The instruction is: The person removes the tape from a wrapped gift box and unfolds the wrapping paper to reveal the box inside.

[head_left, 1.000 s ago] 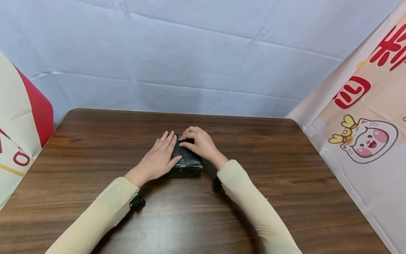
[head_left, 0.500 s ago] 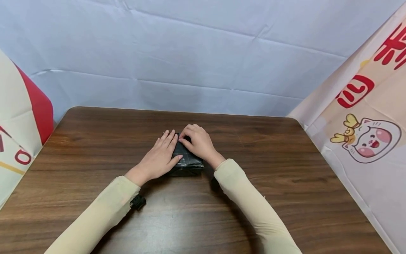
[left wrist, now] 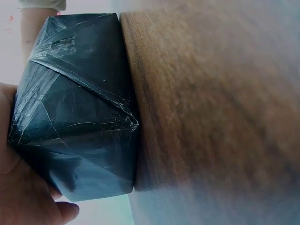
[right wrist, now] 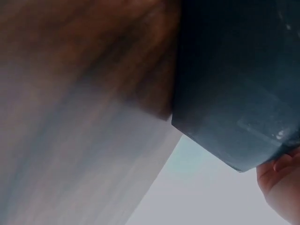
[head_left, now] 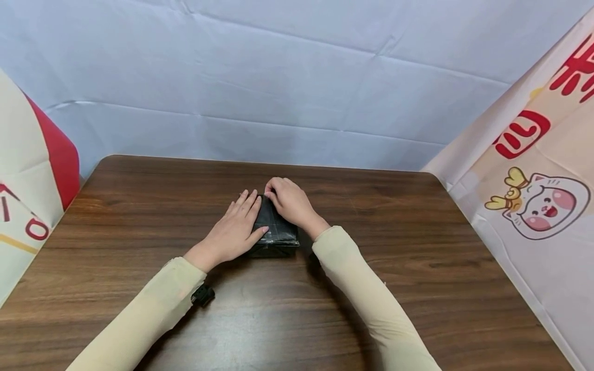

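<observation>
Under L fingers (head_left: pixel 246 204), blk pkg (head_left: pixel 278 231); contents hidden; R fingers (head_left: pixel 276 183) prob. pinching it

the package (head_left: pixel 276 232) lies on the table (head_left: pixel 417 232). across the left part of its top rests my left hand (head_left: pixel 229 232); at the package's far end, right of the first, is my right hand (head_left: pixel 293 203). beside my left cuff (head_left: pixel 186 275), nearer me than the package, sits a device (head_left: pixel 203 295). behind the table hangs a sheet (head_left: pixel 278 77), flanked by a left banner (head_left: pixel 28 131) and a right banner (head_left: pixel 496 188).
</observation>
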Demonstrator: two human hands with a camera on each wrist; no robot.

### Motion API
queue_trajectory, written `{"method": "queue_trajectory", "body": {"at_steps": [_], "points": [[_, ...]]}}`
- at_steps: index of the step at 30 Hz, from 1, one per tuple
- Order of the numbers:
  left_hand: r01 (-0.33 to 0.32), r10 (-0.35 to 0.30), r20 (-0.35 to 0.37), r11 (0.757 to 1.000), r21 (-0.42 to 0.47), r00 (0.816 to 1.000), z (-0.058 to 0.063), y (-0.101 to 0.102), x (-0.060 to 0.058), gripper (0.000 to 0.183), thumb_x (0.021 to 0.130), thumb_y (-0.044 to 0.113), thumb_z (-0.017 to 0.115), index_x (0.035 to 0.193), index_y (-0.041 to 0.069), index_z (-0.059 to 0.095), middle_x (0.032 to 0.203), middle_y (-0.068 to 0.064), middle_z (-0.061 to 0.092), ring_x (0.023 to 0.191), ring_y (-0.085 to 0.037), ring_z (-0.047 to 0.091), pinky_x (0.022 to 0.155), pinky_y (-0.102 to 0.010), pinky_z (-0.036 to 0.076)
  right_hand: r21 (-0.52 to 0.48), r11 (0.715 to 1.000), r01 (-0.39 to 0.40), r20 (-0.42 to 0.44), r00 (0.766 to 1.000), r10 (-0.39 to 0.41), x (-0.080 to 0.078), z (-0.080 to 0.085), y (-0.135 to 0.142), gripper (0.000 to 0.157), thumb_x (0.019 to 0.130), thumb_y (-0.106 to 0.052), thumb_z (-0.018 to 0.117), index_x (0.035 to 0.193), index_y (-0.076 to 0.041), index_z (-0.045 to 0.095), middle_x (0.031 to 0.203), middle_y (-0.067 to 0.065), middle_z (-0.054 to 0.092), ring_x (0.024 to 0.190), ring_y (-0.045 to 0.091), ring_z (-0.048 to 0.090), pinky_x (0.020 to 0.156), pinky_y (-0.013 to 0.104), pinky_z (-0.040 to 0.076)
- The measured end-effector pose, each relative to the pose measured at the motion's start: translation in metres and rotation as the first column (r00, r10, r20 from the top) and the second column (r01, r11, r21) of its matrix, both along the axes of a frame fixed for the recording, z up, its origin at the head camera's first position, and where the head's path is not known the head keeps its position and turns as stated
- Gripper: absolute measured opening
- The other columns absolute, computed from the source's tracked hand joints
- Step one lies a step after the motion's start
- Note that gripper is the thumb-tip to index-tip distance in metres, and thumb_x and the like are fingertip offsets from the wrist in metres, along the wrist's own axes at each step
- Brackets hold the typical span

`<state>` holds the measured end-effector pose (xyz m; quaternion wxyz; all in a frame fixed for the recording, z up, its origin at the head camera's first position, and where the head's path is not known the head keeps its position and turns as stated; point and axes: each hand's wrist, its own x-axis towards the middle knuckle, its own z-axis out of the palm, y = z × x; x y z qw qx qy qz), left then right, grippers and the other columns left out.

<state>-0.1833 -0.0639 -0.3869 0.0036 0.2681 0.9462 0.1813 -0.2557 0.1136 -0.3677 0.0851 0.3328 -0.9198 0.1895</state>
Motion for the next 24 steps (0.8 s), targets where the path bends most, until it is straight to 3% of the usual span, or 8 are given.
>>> {"method": "queue_trajectory", "body": {"at_steps": [3,6,8,12,17,24], "points": [[0.000,0.000,0.006,1.000,0.000,1.000,0.000,0.000,0.000,0.069,0.102,0.043,0.035,0.150,-0.001,0.013,0.156,-0.018,0.005,0.143,-0.031,-0.002,0.112,-0.051,0.012,-0.106,0.994,-0.021,0.087,0.996,0.030,-0.003,0.000,0.004,0.015,0.098,-0.020,0.052,0.102,-0.007,0.060,0.095,0.005,0.060,0.085,0.017,0.055,0.076,0.033,0.046],[-0.001,0.001,0.013,1.000,0.001,1.000,0.000,0.000,0.000,0.069,0.102,0.043,0.035,0.150,-0.001,0.012,0.156,-0.018,0.004,0.143,-0.031,-0.002,0.112,-0.051,0.012,-0.243,0.967,-0.074,0.152,0.982,0.113,-0.004,-0.003,0.013,0.019,0.094,-0.018,0.060,0.108,-0.005,0.062,0.100,0.006,0.061,0.089,0.019,0.058,0.081,0.034,0.047],[-0.004,0.004,0.015,1.000,-0.001,1.000,0.001,-0.001,0.001,0.069,0.102,0.043,0.035,0.150,-0.001,0.012,0.156,-0.017,0.004,0.143,-0.030,-0.003,0.112,-0.051,0.012,-0.296,0.947,-0.128,0.148,0.973,0.177,-0.004,-0.005,0.018,0.023,0.090,-0.015,0.066,0.110,-0.004,0.063,0.104,0.006,0.061,0.094,0.020,0.058,0.085,0.035,0.047],[-0.009,0.009,0.010,1.000,-0.004,1.000,0.002,-0.001,0.001,0.069,0.101,0.043,0.035,0.150,-0.001,0.012,0.156,-0.017,0.003,0.143,-0.030,-0.003,0.112,-0.051,0.012,-0.295,0.933,-0.205,0.060,0.971,0.232,-0.005,-0.012,0.023,0.021,0.086,-0.013,0.070,0.105,-0.006,0.067,0.104,0.005,0.061,0.097,0.020,0.057,0.088,0.033,0.045],[-0.004,0.004,0.006,1.000,0.003,1.000,0.000,0.000,0.000,0.070,0.101,0.043,0.036,0.150,-0.001,0.013,0.156,-0.018,0.005,0.143,-0.031,-0.001,0.112,-0.051,0.013,-0.277,0.942,-0.191,-0.001,0.980,0.198,-0.006,-0.014,0.018,0.006,0.090,-0.011,0.065,0.093,-0.007,0.068,0.098,0.005,0.062,0.093,0.018,0.057,0.084,0.034,0.046],[-0.005,0.005,0.014,1.000,0.002,1.000,0.001,0.000,0.001,0.070,0.101,0.043,0.036,0.150,0.000,0.012,0.156,-0.017,0.003,0.143,-0.030,-0.003,0.113,-0.050,0.012,-0.182,0.982,-0.058,0.045,0.997,0.068,-0.009,-0.007,0.007,0.011,0.098,-0.016,0.053,0.097,-0.008,0.061,0.093,0.005,0.061,0.081,0.017,0.056,0.074,0.032,0.046]]}}
